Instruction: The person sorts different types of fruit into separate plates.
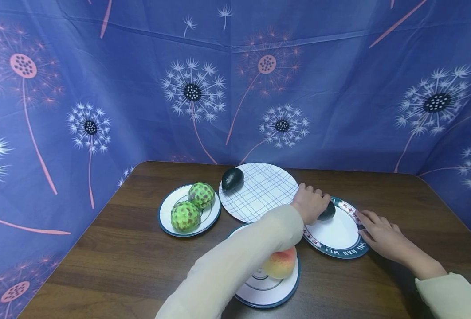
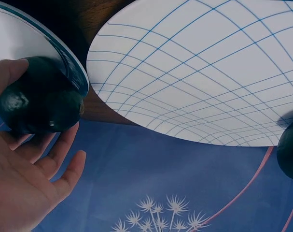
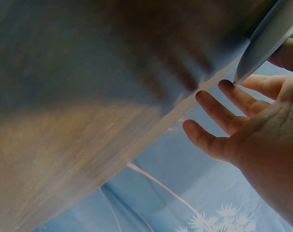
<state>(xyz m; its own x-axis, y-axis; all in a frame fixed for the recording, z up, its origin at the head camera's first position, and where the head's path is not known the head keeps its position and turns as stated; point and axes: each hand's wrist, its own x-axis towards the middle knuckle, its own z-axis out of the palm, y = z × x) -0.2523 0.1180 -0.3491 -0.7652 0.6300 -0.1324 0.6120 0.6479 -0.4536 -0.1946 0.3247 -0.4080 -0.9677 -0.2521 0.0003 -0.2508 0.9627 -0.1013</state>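
Note:
My left hand (image 1: 310,204) grips a dark green avocado (image 1: 328,211) over the left part of a white plate with a green lettered rim (image 1: 341,252). In the left wrist view, the thumb lies on one side of the fruit and the fingers curl under the other. At that plate's right side, my right hand (image 1: 385,235) holds the rim, thumb on the inner side and fingers along the outer edge. A second avocado (image 1: 233,179) rests at the left edge of a round white plate with a blue grid (image 1: 265,190).
Two green fruits with brown spots (image 1: 185,216) sit on a blue-rimmed plate (image 1: 167,227) at the left. A peach (image 1: 280,263) lies on another blue-rimmed plate (image 1: 269,297) in front, partly covered by my left sleeve (image 1: 235,261). Behind the wooden table (image 1: 111,266) hangs a blue dandelion cloth (image 1: 139,88).

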